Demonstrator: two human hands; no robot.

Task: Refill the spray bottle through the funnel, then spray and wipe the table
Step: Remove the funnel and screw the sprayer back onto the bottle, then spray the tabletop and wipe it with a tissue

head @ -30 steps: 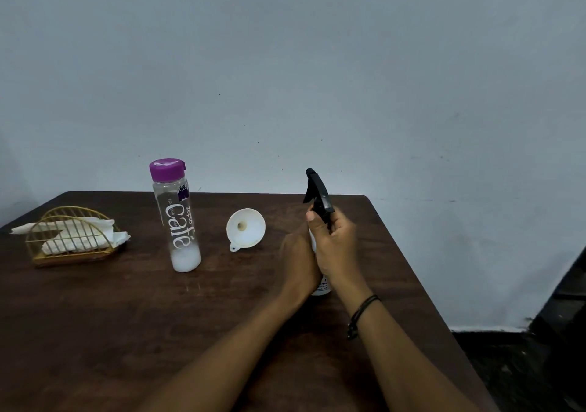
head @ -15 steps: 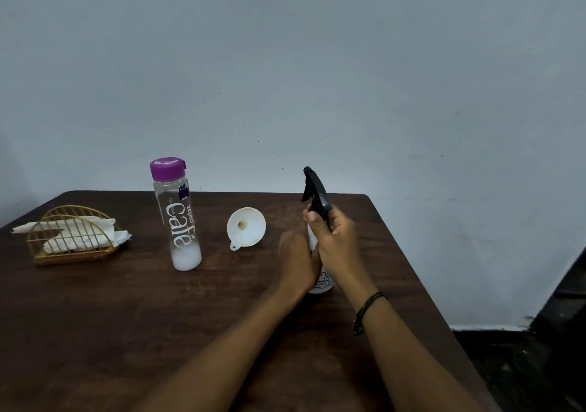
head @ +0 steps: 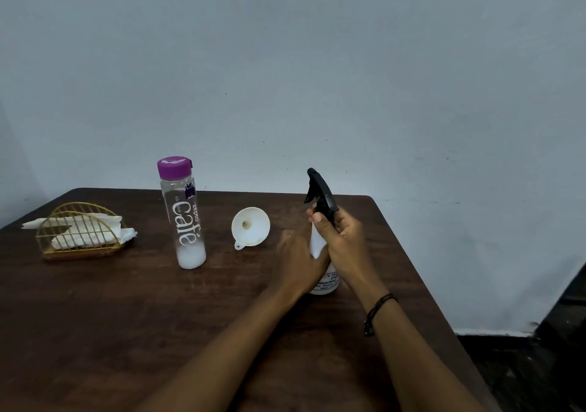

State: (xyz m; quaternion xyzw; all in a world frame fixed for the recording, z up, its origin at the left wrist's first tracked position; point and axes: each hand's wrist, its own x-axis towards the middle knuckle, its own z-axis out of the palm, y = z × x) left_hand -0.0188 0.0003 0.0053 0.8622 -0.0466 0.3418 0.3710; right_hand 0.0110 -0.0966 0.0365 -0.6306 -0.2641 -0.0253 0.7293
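Upright near the dark wooden table's [head: 126,316] right edge, the small white plastic spray bottle [head: 317,246] looks light and tippy, so the left hand [head: 299,262] wraps its body while the right hand [head: 344,240] grips the black trigger head [head: 320,191].

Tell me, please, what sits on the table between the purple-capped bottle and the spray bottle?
In the head view, only the white funnel lies between the purple-capped bottle and the spray bottle, on its side; the table around it is bare.

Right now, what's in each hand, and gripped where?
Both hold the spray bottle: the left hand grips its white body, the right hand grips the neck under the black trigger head.
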